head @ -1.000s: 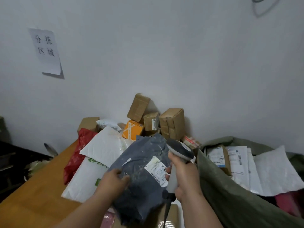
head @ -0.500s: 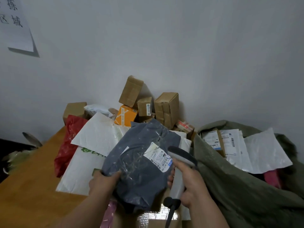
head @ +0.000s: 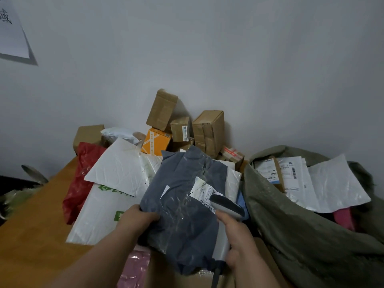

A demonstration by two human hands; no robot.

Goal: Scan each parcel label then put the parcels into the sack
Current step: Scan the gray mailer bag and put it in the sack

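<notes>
My left hand (head: 136,220) grips the left edge of a grey-blue poly mailer (head: 182,206) held up over the table. Its white label (head: 204,193) faces me at the upper right. My right hand (head: 239,242) holds a grey handheld scanner (head: 225,206) by its handle, the scanner's head lying right over the lower corner of the label. The olive-green sack (head: 295,235) stands open at the right, with several white and brown labelled parcels (head: 295,175) lying inside it.
A heap of parcels covers the wooden table (head: 35,235): white mailers (head: 118,173), a red bag (head: 83,175), an orange box (head: 154,141), brown cartons (head: 208,132) against the wall. A pink bag (head: 135,269) and a carton lie under my arms. A paper sign (head: 10,32) hangs top left.
The scanner's head has moved up from beside the mailer onto the corner of its label. My left hand still grips the mailer. The view has shifted slightly.
</notes>
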